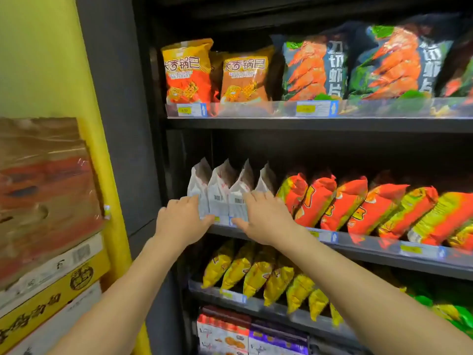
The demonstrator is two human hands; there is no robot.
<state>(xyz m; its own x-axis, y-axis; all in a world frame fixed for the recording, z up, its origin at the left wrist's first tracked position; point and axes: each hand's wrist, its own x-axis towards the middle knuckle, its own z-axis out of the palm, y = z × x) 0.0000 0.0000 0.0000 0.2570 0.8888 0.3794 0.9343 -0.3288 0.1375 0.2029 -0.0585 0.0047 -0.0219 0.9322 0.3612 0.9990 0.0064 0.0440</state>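
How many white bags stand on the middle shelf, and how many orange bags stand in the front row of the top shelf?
white bags: 4
orange bags: 2
Total: 6

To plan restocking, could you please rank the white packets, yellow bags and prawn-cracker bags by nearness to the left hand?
1. white packets, middle shelf, gripped by the left hand.
2. yellow bags, shelf below.
3. prawn-cracker bags, top shelf, right.

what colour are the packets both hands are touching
The packets are white with black barcodes, best seen in the head view.
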